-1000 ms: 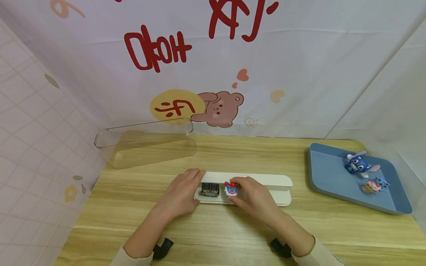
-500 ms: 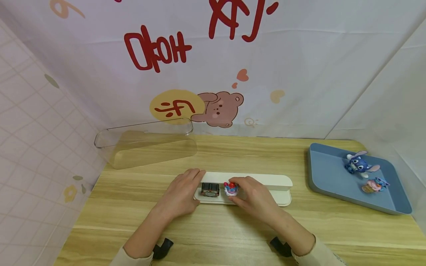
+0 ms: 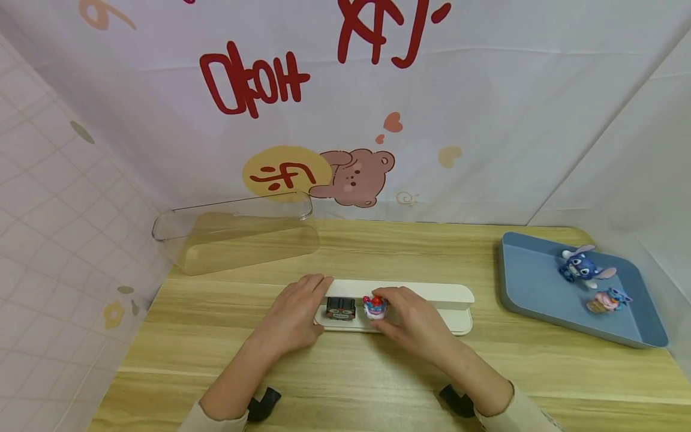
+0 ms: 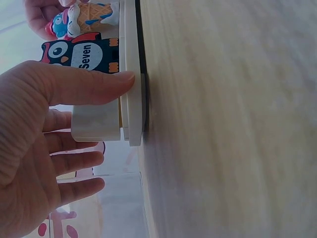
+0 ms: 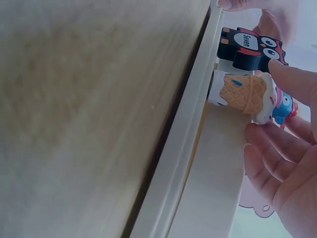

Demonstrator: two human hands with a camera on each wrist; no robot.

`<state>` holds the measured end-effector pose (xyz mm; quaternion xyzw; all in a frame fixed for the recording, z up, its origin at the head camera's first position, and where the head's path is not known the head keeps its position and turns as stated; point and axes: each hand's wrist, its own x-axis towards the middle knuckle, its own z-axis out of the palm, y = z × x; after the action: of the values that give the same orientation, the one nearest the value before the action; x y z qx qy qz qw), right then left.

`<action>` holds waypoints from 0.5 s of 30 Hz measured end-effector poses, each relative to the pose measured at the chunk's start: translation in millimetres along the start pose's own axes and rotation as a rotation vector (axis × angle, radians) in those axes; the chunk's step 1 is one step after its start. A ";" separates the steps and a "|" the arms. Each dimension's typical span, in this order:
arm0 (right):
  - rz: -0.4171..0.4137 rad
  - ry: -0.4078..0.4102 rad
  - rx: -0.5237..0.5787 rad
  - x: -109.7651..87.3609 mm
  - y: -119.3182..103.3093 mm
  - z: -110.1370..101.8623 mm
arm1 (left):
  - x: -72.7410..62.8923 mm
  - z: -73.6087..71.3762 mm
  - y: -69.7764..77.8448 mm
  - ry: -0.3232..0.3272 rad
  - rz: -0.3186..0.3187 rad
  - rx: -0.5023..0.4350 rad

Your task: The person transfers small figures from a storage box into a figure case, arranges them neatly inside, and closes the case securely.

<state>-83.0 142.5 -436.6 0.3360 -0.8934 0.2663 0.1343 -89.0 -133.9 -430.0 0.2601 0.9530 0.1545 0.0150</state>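
Note:
My left hand (image 3: 294, 312) grips the left end of a white stepped display base (image 3: 453, 294), its thumb along the front edge and the other fingers behind. A black owl figurine (image 4: 89, 54) with "Seven" on its belly stands on the lower step beside that thumb. Just right of the owl is an ice-cream-cone figurine (image 5: 245, 93) with a blue character on top, upright on the same step. My right hand (image 3: 418, 324) holds this cone figurine by its upper part between thumb and fingers.
Behind to the left lies a clear plastic cover (image 3: 186, 255). On the right, a blue-grey tray (image 3: 531, 282) holds a blue long-eared figurine (image 3: 580, 268) and another ice-cream-cone figurine (image 3: 606, 302). A printed curtain (image 3: 459, 120) hangs along the table's back edge.
The cone figurine has turned and shifted very slightly left in my right hand. My left hand, the base and the owl stay in place.

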 end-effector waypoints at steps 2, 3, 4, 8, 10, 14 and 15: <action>-0.007 0.005 -0.004 -0.5 -0.2 -2.6 | -0.7 0.2 -0.2 0.003 0.002 0.003; -0.010 0.009 -0.006 -0.6 -0.4 -4.6 | -0.9 0.1 -0.2 0.006 0.004 0.003; -0.012 0.015 -0.006 -0.6 -0.5 -7.0 | -1.1 0.1 -0.4 0.008 0.005 0.004; -0.012 0.030 0.010 0.0 -0.2 -19.7 | -1.3 -0.1 -0.7 0.012 0.014 0.003; -0.006 0.035 0.011 0.1 0.5 -26.7 | -1.3 -0.1 -0.9 0.010 0.016 0.006; -0.002 0.061 -0.011 -1.7 3.2 -40.6 | -1.1 0.2 -1.0 0.011 0.017 0.007; -0.004 0.073 -0.015 -2.5 4.2 -43.9 | -1.2 0.1 -0.8 0.010 0.016 0.005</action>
<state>-81.3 171.3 -403.2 0.3270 -0.8892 0.2713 0.1698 -88.4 -135.2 -430.4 0.2669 0.9514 0.1534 0.0081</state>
